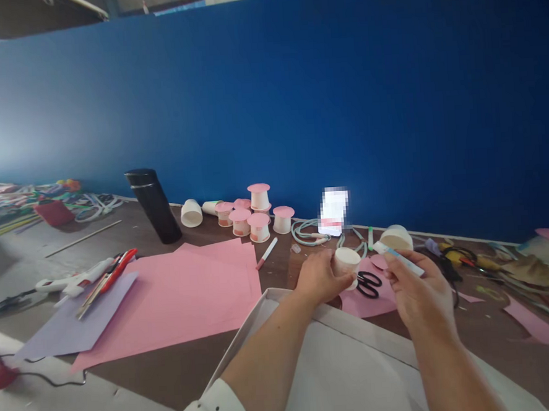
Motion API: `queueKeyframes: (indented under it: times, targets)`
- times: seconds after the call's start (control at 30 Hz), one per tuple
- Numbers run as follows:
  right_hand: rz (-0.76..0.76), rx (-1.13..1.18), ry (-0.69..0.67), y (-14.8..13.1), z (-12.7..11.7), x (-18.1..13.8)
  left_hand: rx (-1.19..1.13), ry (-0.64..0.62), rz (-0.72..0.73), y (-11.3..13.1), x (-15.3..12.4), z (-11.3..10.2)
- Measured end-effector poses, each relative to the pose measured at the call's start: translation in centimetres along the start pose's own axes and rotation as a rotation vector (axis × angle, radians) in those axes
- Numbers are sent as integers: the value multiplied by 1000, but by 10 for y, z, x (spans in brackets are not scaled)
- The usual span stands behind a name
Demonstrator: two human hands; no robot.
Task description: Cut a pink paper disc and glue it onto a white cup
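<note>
My left hand (320, 279) grips a small white paper cup (347, 262), held on its side above the table. My right hand (417, 293) holds a white pen-like stick (398, 258) with a blue mark, its tip pointing toward the cup. Black scissors (368, 283) lie on a pink paper scrap just beyond both hands. Another white cup (396, 238) lies on its side behind the stick.
Large pink sheets (187, 297) and a lilac sheet (72, 323) cover the left table. A glue gun (74, 281), a black flask (153, 205), several pink-topped cups (251, 216), a pink marker (266, 254), a cord (308, 233) and a white box (340, 363) lie around. A blue wall stands behind.
</note>
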State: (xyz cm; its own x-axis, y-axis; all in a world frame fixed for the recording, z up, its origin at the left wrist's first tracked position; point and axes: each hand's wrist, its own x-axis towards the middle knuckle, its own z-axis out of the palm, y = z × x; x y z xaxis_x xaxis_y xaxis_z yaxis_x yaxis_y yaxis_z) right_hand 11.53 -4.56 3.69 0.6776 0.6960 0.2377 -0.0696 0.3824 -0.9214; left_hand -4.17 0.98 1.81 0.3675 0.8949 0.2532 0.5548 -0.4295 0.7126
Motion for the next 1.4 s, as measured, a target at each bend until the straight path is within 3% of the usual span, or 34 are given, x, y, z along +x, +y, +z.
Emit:
queueKeyframes:
  times: [0.13,0.37,0.47,0.63,0.73,1.17,1.4]
  targets:
    - [87,167,-3,-6,3,-1,6,-113,-22,-4,1,3]
    - [135,130,-87,-4,5,-4,39,-134,-22,-4,2,2]
    - [79,-40,-78,-3,3,-6,71,-145,-34,-2,2,1]
    - [-88,-559,-139,-1,0,-10,140,-139,-31,-2,3,2]
    - [-143,-607,-211,-2,2,-13,168,-129,-26,-1,3,3]
    - [-332,-800,-294,4,3,-12,186,-152,-1,-2,3,3]
    - [-374,-902,-266,4,-2,-6,190,-151,1,0,3,1]
